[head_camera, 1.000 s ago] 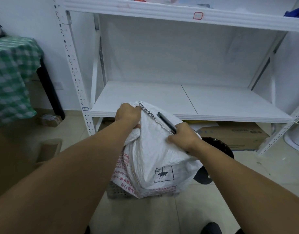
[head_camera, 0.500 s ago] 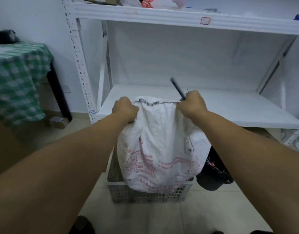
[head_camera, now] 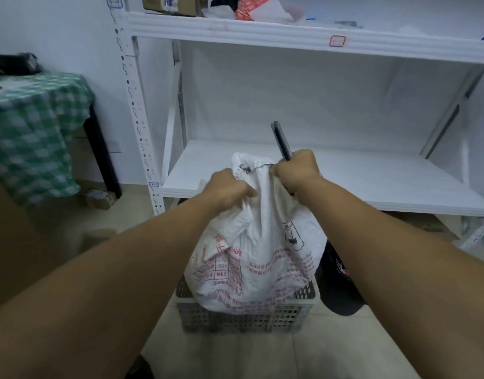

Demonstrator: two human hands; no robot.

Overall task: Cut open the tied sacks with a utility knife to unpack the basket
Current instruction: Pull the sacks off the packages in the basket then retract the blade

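Note:
A white woven sack (head_camera: 257, 258) with red print stands in a grey perforated plastic basket (head_camera: 243, 315) on the floor. My left hand (head_camera: 228, 187) grips the bunched sack top on its left side. My right hand (head_camera: 294, 172) grips the top on the right and also holds a dark utility knife (head_camera: 281, 140), which sticks up and back from the fist. A dark stitched seam or tie runs along the sack mouth between the two hands. Whether the blade is out cannot be seen.
A white metal shelving unit (head_camera: 331, 170) stands right behind the basket, its low shelf bare. A black bag (head_camera: 340, 285) sits on the floor to the basket's right. A table with a green checked cloth (head_camera: 30, 132) is at left. Small cardboard boxes lie on the floor.
Both hands have lifted the sack top upward, then drawn closer together, bunching the mouth. The knife has swung from lying across the sack to pointing up. The view has risen.

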